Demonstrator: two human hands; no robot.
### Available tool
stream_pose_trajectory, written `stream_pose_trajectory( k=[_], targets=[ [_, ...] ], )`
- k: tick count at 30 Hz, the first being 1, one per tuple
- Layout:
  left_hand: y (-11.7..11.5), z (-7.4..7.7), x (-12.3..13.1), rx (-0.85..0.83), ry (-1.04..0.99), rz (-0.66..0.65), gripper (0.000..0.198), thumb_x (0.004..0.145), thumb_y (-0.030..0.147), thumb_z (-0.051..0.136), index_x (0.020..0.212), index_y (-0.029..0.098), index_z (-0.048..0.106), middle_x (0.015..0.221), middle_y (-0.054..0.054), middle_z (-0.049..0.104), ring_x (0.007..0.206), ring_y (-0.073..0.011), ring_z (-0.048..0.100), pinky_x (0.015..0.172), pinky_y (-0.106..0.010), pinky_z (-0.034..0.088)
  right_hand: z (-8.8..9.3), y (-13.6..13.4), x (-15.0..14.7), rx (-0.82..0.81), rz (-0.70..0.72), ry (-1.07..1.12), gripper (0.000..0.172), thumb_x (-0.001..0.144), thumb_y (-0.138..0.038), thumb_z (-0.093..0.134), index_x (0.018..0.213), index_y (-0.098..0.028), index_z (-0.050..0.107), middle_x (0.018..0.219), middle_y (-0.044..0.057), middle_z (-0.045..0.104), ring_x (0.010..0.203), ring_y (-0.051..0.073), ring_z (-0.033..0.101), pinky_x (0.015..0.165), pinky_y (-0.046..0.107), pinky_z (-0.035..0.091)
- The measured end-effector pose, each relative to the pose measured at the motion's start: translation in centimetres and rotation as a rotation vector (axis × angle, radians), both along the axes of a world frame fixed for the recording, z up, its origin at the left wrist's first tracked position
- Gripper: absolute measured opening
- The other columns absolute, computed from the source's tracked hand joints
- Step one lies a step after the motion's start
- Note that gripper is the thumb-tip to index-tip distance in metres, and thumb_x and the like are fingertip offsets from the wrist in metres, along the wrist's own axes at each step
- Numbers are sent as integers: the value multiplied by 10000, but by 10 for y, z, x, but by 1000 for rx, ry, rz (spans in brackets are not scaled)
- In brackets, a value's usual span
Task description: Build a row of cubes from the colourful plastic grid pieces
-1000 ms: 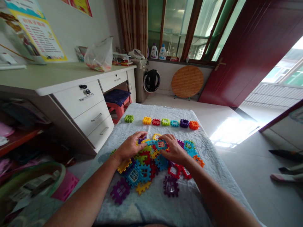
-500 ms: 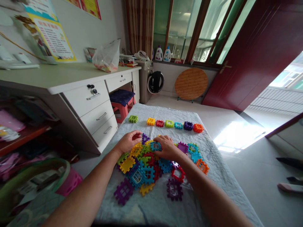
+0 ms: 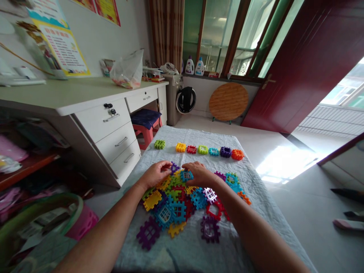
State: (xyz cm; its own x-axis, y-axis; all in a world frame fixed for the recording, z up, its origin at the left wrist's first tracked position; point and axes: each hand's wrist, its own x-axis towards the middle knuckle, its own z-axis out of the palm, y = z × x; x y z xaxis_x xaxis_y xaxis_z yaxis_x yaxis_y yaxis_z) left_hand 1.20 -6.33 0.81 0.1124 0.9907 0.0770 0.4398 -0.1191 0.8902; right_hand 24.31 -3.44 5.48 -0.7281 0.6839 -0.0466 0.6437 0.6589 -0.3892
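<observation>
A blue tile with a window grid (image 3: 187,175) sits between the thumb and fingers of my right hand (image 3: 202,175), over the back of a heap of toothed plastic tiles. My left hand (image 3: 155,175) is at the heap's left side, fingers curved and a little apart, with no piece visible in it. Just beyond its fingertips is a purple triangular piece (image 3: 174,167); whether they touch I cannot tell. Nearer me lie a yellow tile (image 3: 152,200), a white grid tile (image 3: 210,195), a red frame (image 3: 214,209) and two purple window tiles, one to the left (image 3: 148,232).
Across the cloth-covered table (image 3: 170,132) runs a row of small assembled blocks, from a green block (image 3: 159,144) to an orange block (image 3: 237,154). A white desk (image 3: 93,93) stands left, with a stool (image 3: 146,119) beneath. A pink basket (image 3: 85,220) is at lower left.
My left hand has come slightly closer to the purple triangle. The right hand has shifted a little left and stays at the blue tile, and more of the white grid tile shows.
</observation>
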Motion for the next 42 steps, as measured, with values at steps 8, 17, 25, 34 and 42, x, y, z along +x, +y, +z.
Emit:
stream_pose_trajectory(
  k=[8, 17, 25, 34, 42],
  targets=[
    [-1, 0, 0, 23, 13, 27, 373, 724, 359, 631, 1034, 153, 632, 995, -84, 700, 941, -226, 662, 897, -364, 510, 5, 6, -2, 8, 10, -115, 646, 626, -436, 751, 1196, -198, 562, 1162, 110, 551, 1058, 289, 472, 846, 395, 387],
    [-2, 4, 3, 41, 44, 30, 351, 715, 365, 633, 1002, 165, 645, 975, -77, 707, 922, -232, 667, 883, -371, 516, 3, 13, -7, 22, 5, -180, 559, 591, -430, 750, 1089, -209, 622, 1102, 95, 514, 1036, 286, 452, 859, 400, 394],
    [-3, 5, 3, 15, 66, 16, 382, 738, 417, 616, 1023, 162, 636, 1017, -90, 701, 957, -243, 657, 897, -368, 504, 1, 19, 2, 90, 11, -65, 562, 550, -434, 770, 1026, -188, 599, 1067, 76, 511, 1008, 254, 430, 876, 377, 374],
    [-5, 8, 4, -16, 45, 43, 414, 712, 441, 636, 1025, 170, 642, 1026, -88, 704, 968, -259, 654, 901, -392, 504, 25, 110, 85, 341, -412, -149, 521, 583, -354, 721, 1072, -221, 600, 1191, 76, 491, 1122, 281, 380, 992, 433, 252],
    [-6, 11, 5, 3, 61, 55, 379, 697, 438, 644, 984, 190, 665, 991, -71, 716, 935, -253, 667, 874, -372, 519, 9, 143, 97, 299, -427, -346, 517, 569, -292, 708, 1076, -241, 619, 1268, 75, 467, 1219, 302, 309, 1040, 513, 164]
  ],
)
